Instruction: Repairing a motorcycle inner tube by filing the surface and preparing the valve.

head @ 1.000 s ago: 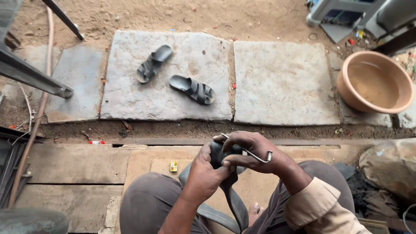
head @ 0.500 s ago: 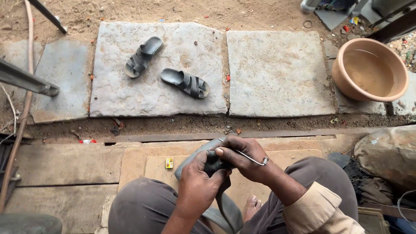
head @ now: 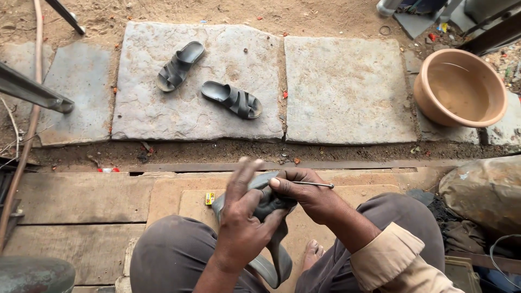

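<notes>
Both hands are working at lower centre: the left hand (head: 244, 217), fingers partly spread, is cradling a folded grey rubber tube (head: 266, 203), while the right hand (head: 309, 195) is pinching it together with a thin metal tool (head: 312, 184). By my reckoning the work is mid-way, the tube's tail hanging between the knees. Farther up, two dark sandals (head: 209, 81) are lying on stone slabs (head: 347, 87), beside a clay-coloured basin (head: 461, 87) at upper right.

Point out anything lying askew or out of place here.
The two dark sandals on the stone slab lie splayed at different angles, not paired. A small yellow box sits loose on the board beside the left hand. The right hand grips a thin metal tool against the grey rubber tube.
</notes>
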